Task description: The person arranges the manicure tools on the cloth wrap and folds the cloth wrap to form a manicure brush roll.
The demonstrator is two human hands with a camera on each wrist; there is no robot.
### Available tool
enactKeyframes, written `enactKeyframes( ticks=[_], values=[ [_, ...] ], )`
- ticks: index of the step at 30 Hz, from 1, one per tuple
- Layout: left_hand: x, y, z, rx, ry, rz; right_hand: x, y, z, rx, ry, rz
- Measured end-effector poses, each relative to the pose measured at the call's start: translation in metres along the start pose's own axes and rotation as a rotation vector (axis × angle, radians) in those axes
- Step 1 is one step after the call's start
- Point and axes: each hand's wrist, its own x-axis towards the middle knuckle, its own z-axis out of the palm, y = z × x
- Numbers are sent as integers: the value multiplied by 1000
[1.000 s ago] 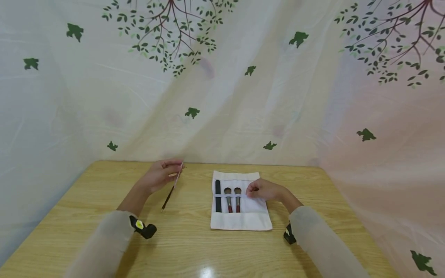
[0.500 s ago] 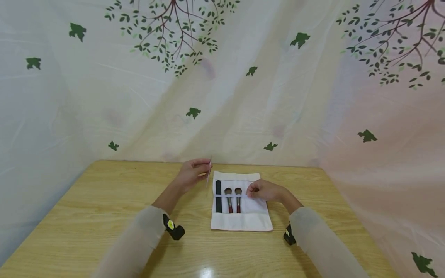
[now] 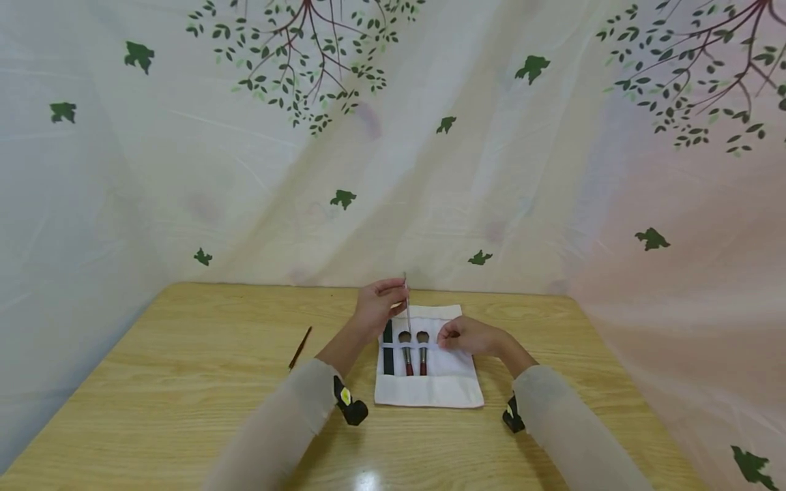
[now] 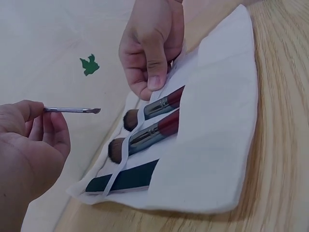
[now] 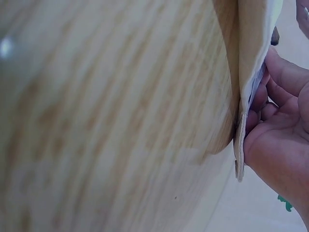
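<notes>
My left hand (image 3: 377,307) pinches a slim, silvery brush (image 4: 72,110) with a small angled tip, close over the far left part of the white fabric pouch (image 3: 430,395). With thumb and fingers, my right hand (image 3: 469,335) pinches the pouch's thin elastic band (image 4: 123,157) toward its right side. Two brushes with red handles and rounded bristle heads, a left one (image 3: 406,356) and a right one (image 3: 423,356), sit under the band, handles down in the pocket. Left of them, a flat dark strip (image 3: 388,361) is tucked in too, partly covered by the left hand in the head view.
A thin dark-brown brush (image 3: 299,348) lies on the wooden table (image 3: 184,382), left of the pouch. Behind the table's far edge hangs a pale curtain (image 3: 270,225) printed with leaves and branches.
My left hand has moved right with the slim brush, from the left part of the table to over the pouch. The dark-brown brush on the table shows apart from it. My right hand stays put.
</notes>
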Motion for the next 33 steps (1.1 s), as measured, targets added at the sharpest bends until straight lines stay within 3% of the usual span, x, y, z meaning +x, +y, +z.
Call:
enactKeyframes(
  ticks=[8,13,23,33],
  values=[
    [8,-20,20,12,-1,-17,1,2,-1,4,-5,-11],
    [11,-28,25,73,-9,-2,4,4,-1,25,-10,-16],
    [15,-37,28,173,-19,43,2,1,0,34,-10,-17],
    [14,-45,29,222,-23,19,5,6,0,44,-8,7]
  ],
)
